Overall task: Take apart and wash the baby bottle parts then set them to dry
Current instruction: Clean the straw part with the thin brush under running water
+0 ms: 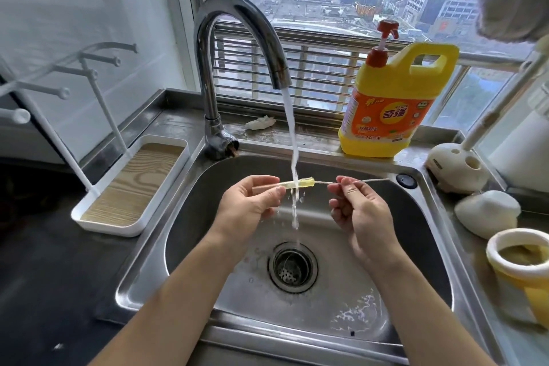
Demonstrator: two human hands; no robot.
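Baby bottle straw (297, 184), a short yellowish tube, lies level at frame centre above the sink (401, 246), under the running water (292, 142). The left hand (252, 202) pinches its left end; the right hand (359, 211) pinches a thin wire brush (359, 181) entering its right end. Washing seems midway, drying not yet begun: the drying rack (133, 187) at left shows bare pegs. At right, a white-rimmed yellow cup (520, 261), cut off by the frame, and a white domed piece (487, 211) sit on the surface; whether they are washed is unclear.
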